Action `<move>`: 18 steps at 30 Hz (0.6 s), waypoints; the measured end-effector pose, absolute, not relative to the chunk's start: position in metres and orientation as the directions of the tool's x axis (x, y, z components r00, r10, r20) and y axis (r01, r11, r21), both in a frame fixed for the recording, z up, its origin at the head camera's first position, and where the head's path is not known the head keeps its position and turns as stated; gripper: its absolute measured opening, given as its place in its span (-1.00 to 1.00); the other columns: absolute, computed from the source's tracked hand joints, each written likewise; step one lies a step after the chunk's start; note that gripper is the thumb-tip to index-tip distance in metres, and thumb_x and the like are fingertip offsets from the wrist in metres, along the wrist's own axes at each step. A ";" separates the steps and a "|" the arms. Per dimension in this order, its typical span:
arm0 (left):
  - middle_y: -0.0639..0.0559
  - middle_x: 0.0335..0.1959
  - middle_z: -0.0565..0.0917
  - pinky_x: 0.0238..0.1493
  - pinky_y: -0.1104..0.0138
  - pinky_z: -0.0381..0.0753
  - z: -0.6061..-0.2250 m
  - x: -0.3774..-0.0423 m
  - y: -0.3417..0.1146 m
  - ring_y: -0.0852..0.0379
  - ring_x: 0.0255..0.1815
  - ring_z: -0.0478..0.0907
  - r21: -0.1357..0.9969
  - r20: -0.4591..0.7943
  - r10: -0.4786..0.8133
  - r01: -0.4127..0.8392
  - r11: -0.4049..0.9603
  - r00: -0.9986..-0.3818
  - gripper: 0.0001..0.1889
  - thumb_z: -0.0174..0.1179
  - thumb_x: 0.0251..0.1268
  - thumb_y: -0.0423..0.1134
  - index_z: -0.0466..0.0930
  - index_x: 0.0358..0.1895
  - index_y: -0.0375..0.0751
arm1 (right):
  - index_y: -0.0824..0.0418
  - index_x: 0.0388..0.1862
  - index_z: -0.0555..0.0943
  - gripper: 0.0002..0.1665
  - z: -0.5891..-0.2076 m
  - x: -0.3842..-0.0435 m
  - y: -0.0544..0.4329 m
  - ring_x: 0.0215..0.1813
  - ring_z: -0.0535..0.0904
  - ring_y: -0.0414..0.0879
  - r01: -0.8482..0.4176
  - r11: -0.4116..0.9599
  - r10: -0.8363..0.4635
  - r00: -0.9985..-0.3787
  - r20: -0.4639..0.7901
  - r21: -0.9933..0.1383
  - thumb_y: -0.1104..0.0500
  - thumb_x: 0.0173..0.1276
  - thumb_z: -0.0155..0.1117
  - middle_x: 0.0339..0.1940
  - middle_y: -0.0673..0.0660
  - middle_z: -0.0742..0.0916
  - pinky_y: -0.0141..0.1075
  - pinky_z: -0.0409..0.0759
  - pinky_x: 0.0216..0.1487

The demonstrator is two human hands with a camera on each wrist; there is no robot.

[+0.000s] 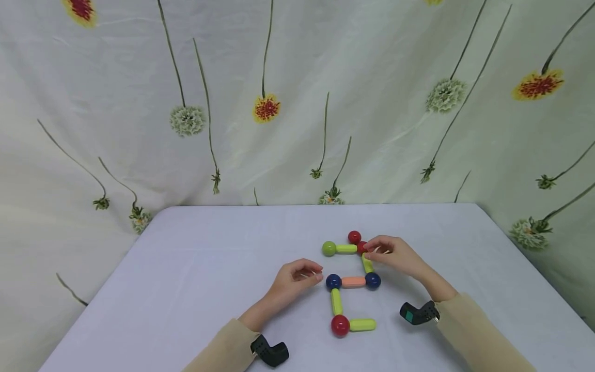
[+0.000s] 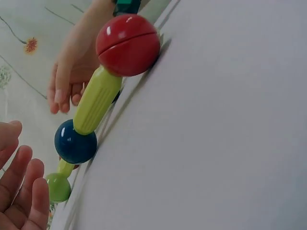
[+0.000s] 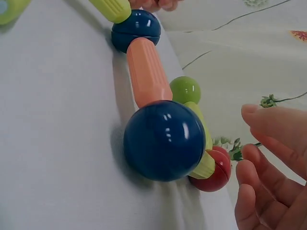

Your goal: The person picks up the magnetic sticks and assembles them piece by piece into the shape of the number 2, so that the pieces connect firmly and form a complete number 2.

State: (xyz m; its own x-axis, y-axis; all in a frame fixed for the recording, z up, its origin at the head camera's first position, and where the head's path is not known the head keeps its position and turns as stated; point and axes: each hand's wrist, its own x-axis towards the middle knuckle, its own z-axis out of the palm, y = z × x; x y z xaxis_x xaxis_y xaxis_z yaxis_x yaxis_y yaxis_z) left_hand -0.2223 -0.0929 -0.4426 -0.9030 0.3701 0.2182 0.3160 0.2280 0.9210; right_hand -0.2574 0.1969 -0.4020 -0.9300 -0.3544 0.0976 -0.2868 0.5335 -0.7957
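Note:
A zigzag of balls and short rods lies on the white table. At its far end are a green ball (image 1: 328, 248), a lime rod (image 1: 346, 248) and two red balls, the nearer partly behind my right fingers. Another lime rod (image 1: 367, 264) leads to the right blue ball (image 1: 373, 280). A salmon rod (image 1: 353, 282) joins that to the left blue ball (image 1: 333, 281). Nearest me, a red ball (image 1: 340, 326) carries a lime rod pointing right. My left hand (image 1: 295, 279) hovers left of the left blue ball, fingers loosely bent. My right hand (image 1: 392, 253), relaxed, holds nothing.
The white-covered table (image 1: 209, 248) ends at a back edge against a hanging flower-print cloth (image 1: 381, 77). Black wrist cameras sit on both sleeves, the right camera (image 1: 418, 313) close over the table to the right of the chain.

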 end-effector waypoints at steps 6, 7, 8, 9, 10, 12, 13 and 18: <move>0.08 -0.20 0.64 -0.22 0.38 0.53 -0.436 -0.207 -0.093 0.14 -0.21 0.52 0.935 0.181 0.426 0.290 0.205 -0.886 -0.76 0.26 0.21 -0.17 0.65 -0.12 -0.21 | 0.26 0.00 0.58 -0.59 -0.399 -0.271 0.186 -0.03 0.51 0.07 -0.240 0.565 -0.278 -0.956 0.092 -0.789 0.04 0.27 0.30 -0.04 0.20 0.63 -0.16 0.54 -0.12; 0.07 -0.20 0.64 -0.22 0.39 0.53 -0.435 -0.205 -0.093 0.14 -0.22 0.51 0.937 0.177 0.435 0.287 0.202 -0.883 -0.77 0.26 0.22 -0.18 0.65 -0.12 -0.21 | 0.26 0.02 0.57 -0.57 -0.399 -0.273 0.184 0.01 0.50 0.09 -0.226 0.570 -0.263 -0.961 0.085 -0.790 0.03 0.28 0.29 -0.01 0.21 0.62 -0.13 0.54 -0.09; 0.06 -0.20 0.64 -0.22 0.39 0.53 -0.434 -0.202 -0.092 0.14 -0.22 0.51 0.938 0.170 0.442 0.282 0.202 -0.881 -0.78 0.26 0.22 -0.19 0.65 -0.12 -0.21 | 0.25 0.04 0.57 -0.55 -0.399 -0.275 0.183 0.05 0.48 0.11 -0.209 0.574 -0.247 -0.966 0.075 -0.792 0.01 0.27 0.29 0.03 0.23 0.61 -0.09 0.54 -0.06; 0.06 -0.20 0.64 -0.22 0.40 0.52 -0.433 -0.200 -0.092 0.15 -0.22 0.51 0.940 0.163 0.451 0.278 0.200 -0.877 -0.78 0.26 0.22 -0.20 0.65 -0.12 -0.22 | 0.25 0.05 0.56 -0.54 -0.399 -0.277 0.182 0.08 0.47 0.13 -0.195 0.578 -0.234 -0.970 0.068 -0.792 0.01 0.28 0.29 0.06 0.24 0.59 -0.05 0.53 -0.03; 0.06 -0.20 0.64 -0.22 0.41 0.52 -0.432 -0.198 -0.091 0.16 -0.22 0.50 0.942 0.158 0.460 0.273 0.194 -0.874 -0.78 0.26 0.22 -0.21 0.65 -0.12 -0.22 | 0.24 0.07 0.55 -0.53 -0.400 -0.279 0.181 0.12 0.45 0.15 -0.180 0.582 -0.220 -0.974 0.059 -0.793 0.00 0.28 0.29 0.10 0.25 0.57 -0.02 0.52 -0.01; 0.03 -0.20 0.64 -0.23 0.42 0.52 -0.426 -0.191 -0.090 0.17 -0.23 0.50 0.947 0.147 0.477 0.262 0.185 -0.867 -0.79 0.25 0.23 -0.26 0.64 -0.11 -0.27 | 0.22 0.10 0.54 -0.51 -0.402 -0.283 0.180 0.17 0.42 0.18 -0.154 0.591 -0.194 -0.980 0.046 -0.792 -0.01 0.28 0.28 0.15 0.26 0.55 0.04 0.49 0.03; 0.02 -0.21 0.63 -0.23 0.43 0.51 -0.422 -0.187 -0.089 0.17 -0.24 0.49 0.948 0.139 0.485 0.257 0.186 -0.863 -0.79 0.24 0.23 -0.27 0.63 -0.12 -0.29 | 0.20 0.12 0.53 -0.50 -0.402 -0.285 0.179 0.20 0.40 0.18 -0.134 0.592 -0.179 -0.983 0.033 -0.795 -0.02 0.27 0.28 0.17 0.25 0.54 0.05 0.48 0.05; 0.00 -0.25 0.65 -0.25 0.44 0.50 -0.418 -0.177 -0.086 0.19 -0.28 0.49 0.951 0.124 0.521 0.251 0.179 -0.844 -0.81 0.24 0.22 -0.30 0.64 -0.13 -0.30 | 0.16 0.19 0.50 -0.45 -0.406 -0.295 0.175 0.24 0.37 0.19 -0.067 0.589 -0.138 -0.990 -0.018 -0.805 -0.02 0.26 0.29 0.22 0.24 0.51 0.06 0.46 0.09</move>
State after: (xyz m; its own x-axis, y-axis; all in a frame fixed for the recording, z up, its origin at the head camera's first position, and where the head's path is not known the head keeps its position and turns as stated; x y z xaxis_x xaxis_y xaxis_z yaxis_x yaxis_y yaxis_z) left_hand -0.1766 -0.0865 -0.4184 -0.8441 0.5215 0.1245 0.2510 0.1793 0.9512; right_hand -0.2950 0.1750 -0.4061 -0.9903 -0.1381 -0.0183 -0.0673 0.5894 -0.8051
